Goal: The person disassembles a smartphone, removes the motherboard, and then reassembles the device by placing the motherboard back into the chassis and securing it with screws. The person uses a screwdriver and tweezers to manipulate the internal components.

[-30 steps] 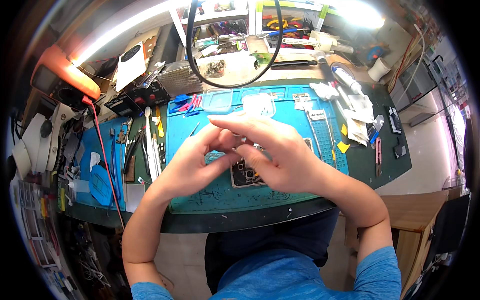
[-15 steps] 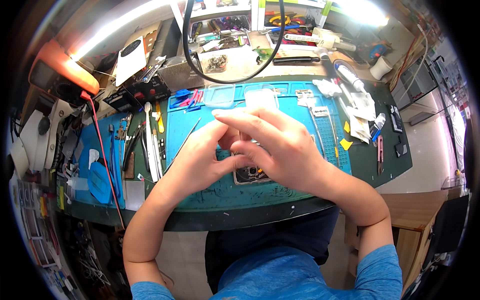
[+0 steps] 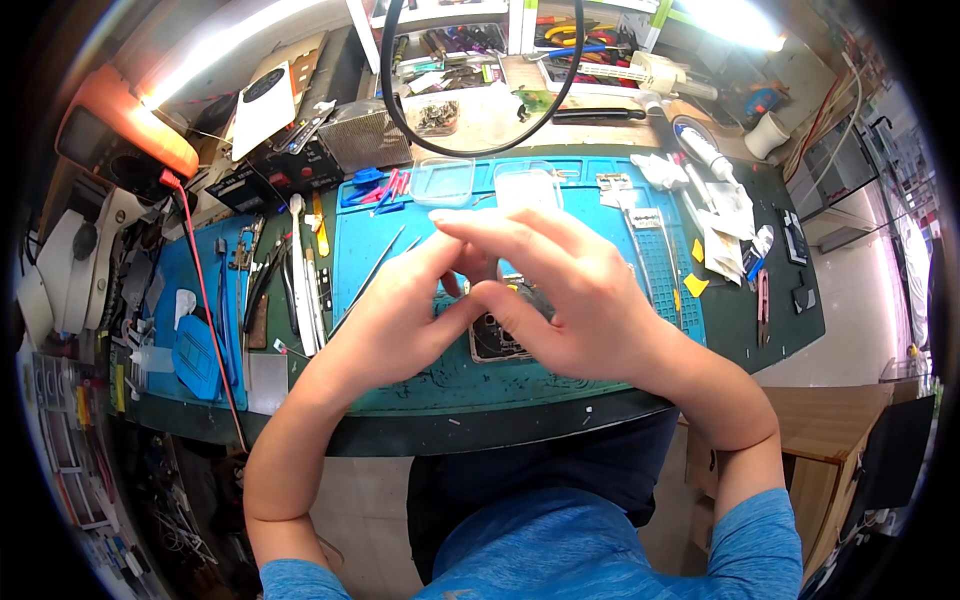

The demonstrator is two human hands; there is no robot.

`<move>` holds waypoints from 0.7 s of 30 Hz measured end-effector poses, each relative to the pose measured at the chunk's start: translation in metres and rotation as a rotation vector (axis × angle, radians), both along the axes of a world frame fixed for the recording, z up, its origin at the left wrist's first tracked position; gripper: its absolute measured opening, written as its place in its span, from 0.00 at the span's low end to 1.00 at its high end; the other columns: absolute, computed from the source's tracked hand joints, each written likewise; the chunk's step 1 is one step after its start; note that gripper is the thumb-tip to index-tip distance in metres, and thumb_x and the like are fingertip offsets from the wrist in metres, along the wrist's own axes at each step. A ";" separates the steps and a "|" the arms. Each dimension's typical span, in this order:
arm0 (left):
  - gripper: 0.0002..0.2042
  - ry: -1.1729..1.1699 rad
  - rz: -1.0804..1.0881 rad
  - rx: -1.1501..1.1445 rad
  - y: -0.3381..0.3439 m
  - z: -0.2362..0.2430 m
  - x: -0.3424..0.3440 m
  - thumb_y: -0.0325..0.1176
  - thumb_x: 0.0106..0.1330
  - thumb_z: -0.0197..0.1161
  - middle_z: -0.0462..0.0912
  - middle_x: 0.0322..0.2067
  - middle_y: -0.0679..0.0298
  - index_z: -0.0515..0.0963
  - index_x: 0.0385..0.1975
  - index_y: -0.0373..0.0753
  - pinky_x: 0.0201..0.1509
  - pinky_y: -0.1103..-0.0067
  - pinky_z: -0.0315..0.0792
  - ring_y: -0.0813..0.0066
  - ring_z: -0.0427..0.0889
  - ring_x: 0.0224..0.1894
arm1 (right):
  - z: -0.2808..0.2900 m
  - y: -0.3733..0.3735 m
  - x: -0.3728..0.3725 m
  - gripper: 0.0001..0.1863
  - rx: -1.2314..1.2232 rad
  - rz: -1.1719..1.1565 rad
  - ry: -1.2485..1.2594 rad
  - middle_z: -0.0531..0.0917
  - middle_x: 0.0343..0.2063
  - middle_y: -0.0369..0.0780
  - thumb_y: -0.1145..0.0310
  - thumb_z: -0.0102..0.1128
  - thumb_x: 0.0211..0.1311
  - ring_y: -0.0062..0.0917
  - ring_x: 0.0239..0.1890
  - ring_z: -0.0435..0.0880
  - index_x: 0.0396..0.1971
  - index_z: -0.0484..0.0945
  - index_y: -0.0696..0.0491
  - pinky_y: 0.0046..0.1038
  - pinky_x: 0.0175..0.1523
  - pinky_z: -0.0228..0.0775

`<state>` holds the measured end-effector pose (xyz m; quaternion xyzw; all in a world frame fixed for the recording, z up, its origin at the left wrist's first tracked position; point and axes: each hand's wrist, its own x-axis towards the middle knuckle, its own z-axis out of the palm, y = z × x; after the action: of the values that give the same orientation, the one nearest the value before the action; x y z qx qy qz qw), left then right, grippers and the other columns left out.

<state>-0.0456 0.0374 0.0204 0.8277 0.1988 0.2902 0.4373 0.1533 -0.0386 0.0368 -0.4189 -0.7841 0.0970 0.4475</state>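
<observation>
My left hand (image 3: 405, 305) and my right hand (image 3: 575, 290) meet over the middle of the blue work mat (image 3: 450, 393), fingertips brought together. Both have their fingers bent and pressed inward; whatever is pinched between them is too small or hidden. Beneath my right hand sits an opened, phone-like device (image 3: 487, 342) with a dark inside, a round lens-like part and a pale rim. My fingers cover much of it. A slim pair of tweezers (image 3: 376, 268) lies on the mat beside my left hand, partly behind it.
A black ring (image 3: 480, 153) hangs above the far side of the mat. Clear plastic boxes (image 3: 443, 183) stand behind my hands. Hand tools (image 3: 299, 270) lie at left, near a red cable (image 3: 205, 300). White tissues (image 3: 728, 225) and pink-handled tweezers (image 3: 763, 305) are at right.
The view has shifted slightly. My right hand has turned a little, uncovering more of the device's upper part. Both hands stay together over it.
</observation>
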 end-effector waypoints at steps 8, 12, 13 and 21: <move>0.17 0.180 -0.004 0.080 0.006 0.004 -0.004 0.35 0.63 0.78 0.83 0.35 0.60 0.81 0.47 0.37 0.42 0.71 0.77 0.63 0.82 0.36 | -0.005 -0.003 -0.001 0.33 -0.056 -0.031 0.064 0.84 0.39 0.42 0.78 0.67 0.64 0.37 0.40 0.86 0.70 0.73 0.52 0.37 0.47 0.80; 0.14 0.161 -0.074 0.151 0.006 0.009 -0.004 0.34 0.63 0.78 0.84 0.35 0.60 0.83 0.44 0.37 0.42 0.69 0.77 0.63 0.83 0.36 | -0.001 -0.004 0.005 0.32 -0.036 -0.009 0.081 0.85 0.38 0.42 0.78 0.67 0.66 0.36 0.40 0.86 0.71 0.72 0.53 0.36 0.46 0.80; 0.13 0.164 -0.071 0.161 0.006 0.007 -0.004 0.33 0.63 0.78 0.84 0.34 0.60 0.83 0.43 0.37 0.42 0.69 0.78 0.63 0.84 0.36 | 0.001 -0.004 0.005 0.32 -0.025 -0.006 0.088 0.85 0.38 0.42 0.77 0.67 0.67 0.36 0.40 0.86 0.71 0.72 0.53 0.36 0.46 0.80; 0.05 0.204 0.121 0.274 0.010 -0.001 0.007 0.28 0.65 0.74 0.85 0.32 0.60 0.84 0.35 0.37 0.41 0.68 0.78 0.60 0.85 0.37 | 0.008 -0.004 0.020 0.32 0.103 -0.089 0.207 0.87 0.42 0.42 0.82 0.65 0.70 0.22 0.41 0.87 0.73 0.69 0.59 0.28 0.47 0.83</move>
<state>-0.0384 0.0471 0.0199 0.8912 0.2501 0.2547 0.2799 0.1729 -0.0422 0.0449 -0.4176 -0.7182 0.0792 0.5510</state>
